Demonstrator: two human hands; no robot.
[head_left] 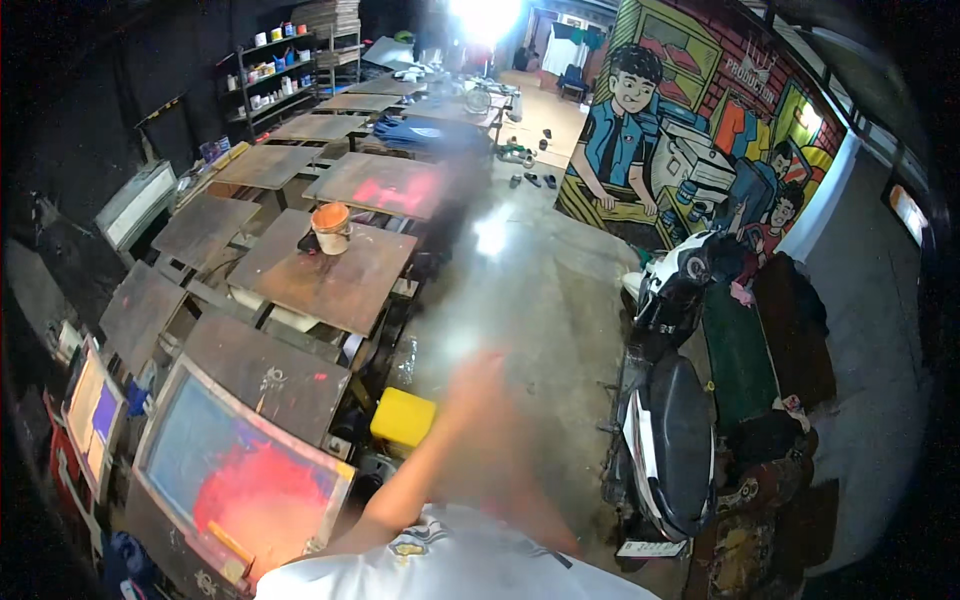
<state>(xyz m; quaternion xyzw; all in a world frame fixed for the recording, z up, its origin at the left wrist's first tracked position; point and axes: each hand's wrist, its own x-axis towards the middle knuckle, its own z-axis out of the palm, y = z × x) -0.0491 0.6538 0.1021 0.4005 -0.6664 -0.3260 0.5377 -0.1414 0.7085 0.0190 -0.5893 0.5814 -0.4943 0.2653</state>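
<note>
My left hand [472,380] is raised over the grey floor in front of my chest, badly smeared by motion. My right hand [502,405] blurs into it, so I cannot make out either hand's fingers or whether they hold anything. Just left of my left forearm is a yellow box-like container [403,417]. A screen-printing frame [350,478] lies at the lower left by my left elbow, its mesh smeared with red ink [262,490]. A wooden-handled squeegee [231,543] rests at its near edge.
Rows of brown printing boards [325,285] run away on the left, one bearing an orange-rimmed bucket [331,230]. Dark blue cloth [425,133] lies farther back. A scooter [672,440] stands right, beside a green bench-like surface [738,345]. Sandals [533,180] lie on the floor ahead.
</note>
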